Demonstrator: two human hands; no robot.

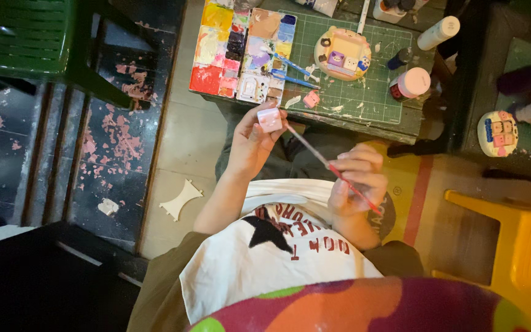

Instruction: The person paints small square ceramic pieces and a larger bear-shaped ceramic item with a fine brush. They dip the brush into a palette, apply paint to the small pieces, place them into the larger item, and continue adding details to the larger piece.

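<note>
The person's left hand (250,144) has its fingers closed around a small pale pink painted block (270,119), holding it up just in front of the near edge of the bench (364,120). The right hand (356,181) pinches a thin red-handled paintbrush (330,166), fingers tight on the shaft; the brush runs toward ten o'clock and its tip touches the block.

On the bench, at eleven o'clock from the hands, lies a rectangular paint palette (241,52) whose many wells hold yellow, red, pink, purple, blue and brown paint, smeared over the dividers. Two blue-handled brushes (293,72) rest across its right edge. On the green gridded cutting mat (364,92) sits a round cream clay tray (342,53) holding small painted cube pieces, purple and white among them. A second pink block (311,99) lies loose on the mat at twelve o'clock from the hands. A pink-lidded paint jar (410,83) stands at two o'clock, with a white tube bottle (439,32) beyond it.
</note>
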